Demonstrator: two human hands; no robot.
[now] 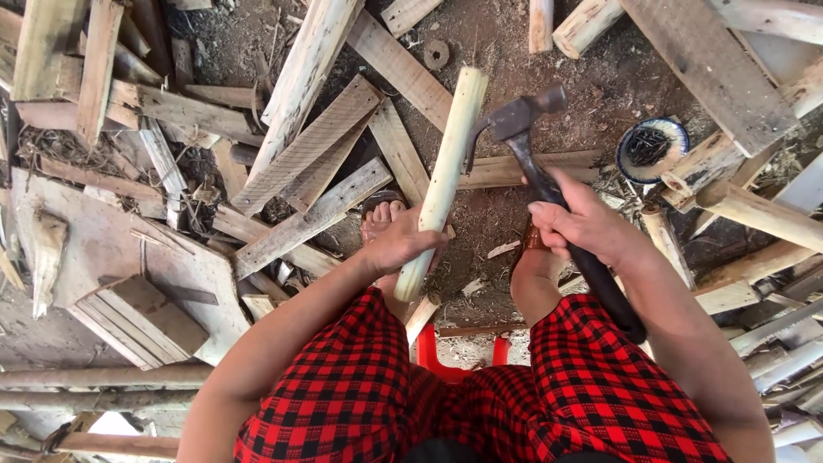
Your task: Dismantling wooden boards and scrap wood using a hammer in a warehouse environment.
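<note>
Wooden stick (446, 171) points away from you, your left hand (399, 244) clamped on its near end; your right hand (583, 225) grips the hammer (549, 184), whose head sits just right of the stick.

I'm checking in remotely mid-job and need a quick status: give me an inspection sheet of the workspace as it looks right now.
Surface: bare dirt ground strewn with wood chips.
Job's things: pale round wooden stick, claw hammer with its head beside the stick.
Clutter: scrap planks, metal washer, blue-rimmed bowl of nails.
Grippers: left hand grips the stick; right hand grips the hammer handle.
Cables: nothing seen.
Surroundings: red stool under the seated person, round poles at lower left.
</note>
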